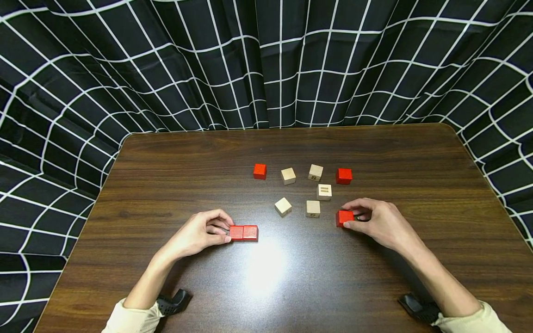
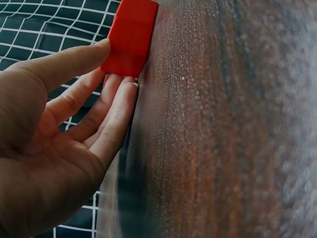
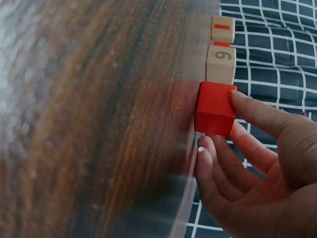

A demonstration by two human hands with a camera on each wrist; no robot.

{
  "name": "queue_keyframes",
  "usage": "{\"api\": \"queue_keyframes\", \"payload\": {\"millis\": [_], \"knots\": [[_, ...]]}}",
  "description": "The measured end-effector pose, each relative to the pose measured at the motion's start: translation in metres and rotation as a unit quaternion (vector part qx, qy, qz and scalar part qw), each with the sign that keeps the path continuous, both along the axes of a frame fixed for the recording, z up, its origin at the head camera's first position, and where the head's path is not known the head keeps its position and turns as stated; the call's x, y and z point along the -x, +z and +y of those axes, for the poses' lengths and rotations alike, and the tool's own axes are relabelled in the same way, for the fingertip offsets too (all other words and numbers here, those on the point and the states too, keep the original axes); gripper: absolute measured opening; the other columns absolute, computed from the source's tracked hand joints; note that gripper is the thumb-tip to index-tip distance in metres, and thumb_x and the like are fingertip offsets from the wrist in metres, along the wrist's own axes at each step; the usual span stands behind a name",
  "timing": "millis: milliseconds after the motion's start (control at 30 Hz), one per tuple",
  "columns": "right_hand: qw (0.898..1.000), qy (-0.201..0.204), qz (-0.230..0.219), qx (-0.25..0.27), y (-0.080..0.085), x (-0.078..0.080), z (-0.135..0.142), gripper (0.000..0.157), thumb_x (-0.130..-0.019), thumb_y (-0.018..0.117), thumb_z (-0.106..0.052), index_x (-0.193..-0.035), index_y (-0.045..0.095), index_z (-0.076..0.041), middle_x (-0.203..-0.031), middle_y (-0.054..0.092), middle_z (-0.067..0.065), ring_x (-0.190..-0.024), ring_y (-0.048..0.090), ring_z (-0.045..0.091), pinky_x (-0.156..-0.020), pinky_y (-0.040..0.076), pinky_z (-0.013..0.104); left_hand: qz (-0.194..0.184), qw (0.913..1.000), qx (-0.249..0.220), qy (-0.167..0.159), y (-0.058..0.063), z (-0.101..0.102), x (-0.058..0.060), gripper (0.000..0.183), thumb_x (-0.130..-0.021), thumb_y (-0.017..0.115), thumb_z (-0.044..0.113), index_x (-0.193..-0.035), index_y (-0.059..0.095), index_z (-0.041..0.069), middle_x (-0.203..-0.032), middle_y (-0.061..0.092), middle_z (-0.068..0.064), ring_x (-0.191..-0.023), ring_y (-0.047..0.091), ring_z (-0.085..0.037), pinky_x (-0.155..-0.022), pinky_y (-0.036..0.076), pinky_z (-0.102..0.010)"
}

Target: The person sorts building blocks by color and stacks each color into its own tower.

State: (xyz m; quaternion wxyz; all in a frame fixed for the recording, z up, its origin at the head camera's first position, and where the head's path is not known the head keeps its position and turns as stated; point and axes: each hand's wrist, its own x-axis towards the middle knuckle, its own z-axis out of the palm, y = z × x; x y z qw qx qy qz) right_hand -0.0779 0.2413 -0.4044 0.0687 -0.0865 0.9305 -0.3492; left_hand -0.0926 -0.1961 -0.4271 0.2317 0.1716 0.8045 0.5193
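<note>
Two red cubes [image 1: 243, 233] sit side by side and touching on the table, left of the middle. My left hand [image 1: 201, 233] pinches the left one of the pair between thumb and fingers; in the left wrist view the thumb lies on the red block's [image 2: 131, 37] near end. Over to the right, my right hand [image 1: 381, 224] pinches a single red cube [image 1: 344, 218] from its right side. The right wrist view shows this red cube [image 3: 215, 108] at the table surface, with the thumb at its edge.
Behind the hands lie several pale wooden cubes, one marked with two bars [image 1: 324, 192] and another with a digit [image 1: 313, 208]. Two more red cubes stand farther back, one left [image 1: 260, 171] and one right [image 1: 343, 176]. A gridded black curtain [image 1: 283, 69] surrounds the wooden table [image 1: 187, 157].
</note>
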Motion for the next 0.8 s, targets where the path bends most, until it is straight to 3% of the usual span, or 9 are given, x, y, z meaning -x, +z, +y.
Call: {"api": "queue_keyframes", "payload": {"millis": [367,800], "knots": [[1.0,-0.012,0.009,-0.011,0.0004,0.0013,0.0002,0.024,-0.082,0.083,-0.024,-0.104,0.074,-0.018,-0.091,0.072,-0.003,-0.08,0.065,0.013,-0.065,0.051,0.022,-0.004,1.0,-0.006,0.0,-0.0013,-0.0005,0.0006,0.027,-0.083,0.079,0.002,-0.106,0.065,0.004,-0.099,0.069,-0.009,-0.092,0.069,-0.02,-0.079,0.057,-0.025],[0.999,-0.009,0.013,0.045,0.0051,0.0005,-0.0057,0.026,-0.084,0.081,-0.015,-0.108,0.072,-0.015,-0.095,0.075,0.002,-0.082,0.071,0.013,-0.063,0.054,0.02,-0.008,0.9999,-0.01,-0.001,-0.0006,0.0001,0.0004,0.027,-0.083,0.078,0.001,-0.106,0.064,0.003,-0.1,0.068,-0.009,-0.092,0.068,-0.02,-0.079,0.057,-0.025]]}}
